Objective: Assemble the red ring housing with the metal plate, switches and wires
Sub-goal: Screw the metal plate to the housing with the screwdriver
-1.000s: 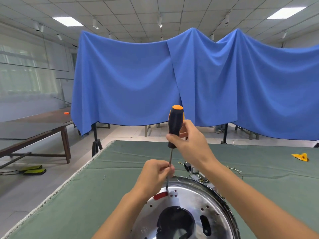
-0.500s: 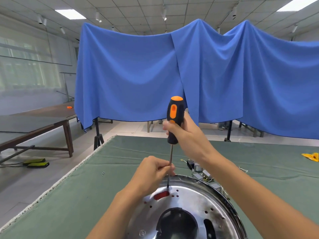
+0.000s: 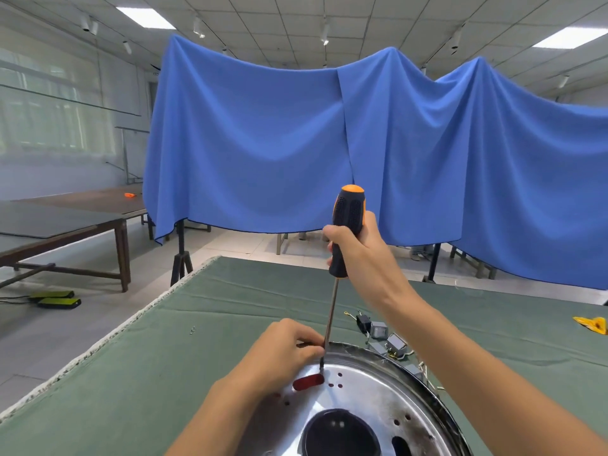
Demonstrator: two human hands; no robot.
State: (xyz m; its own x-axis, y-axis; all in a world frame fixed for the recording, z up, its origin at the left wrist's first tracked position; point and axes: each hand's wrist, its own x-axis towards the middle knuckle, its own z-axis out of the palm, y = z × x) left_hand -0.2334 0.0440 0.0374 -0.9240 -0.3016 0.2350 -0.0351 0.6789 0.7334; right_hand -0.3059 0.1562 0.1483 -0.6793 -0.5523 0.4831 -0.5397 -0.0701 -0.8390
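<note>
Head view: right hand (image 3: 358,255) grips the black-and-orange screwdriver (image 3: 347,225) upright, its slim steel shaft ending at a hole near the rim of the metal plate (image 3: 365,399), bottom centre of frame. Left hand (image 3: 283,353) pinches at the tip, apparently steadying a screw. Step judged: fastening the shiny round plate over the red ring housing (image 3: 307,381), seen through a slot. Next calls for downward pressure while turning. Boxy switches (image 3: 388,339) and thin wires lie just behind on the green cloth worktop (image 3: 164,357).
</note>
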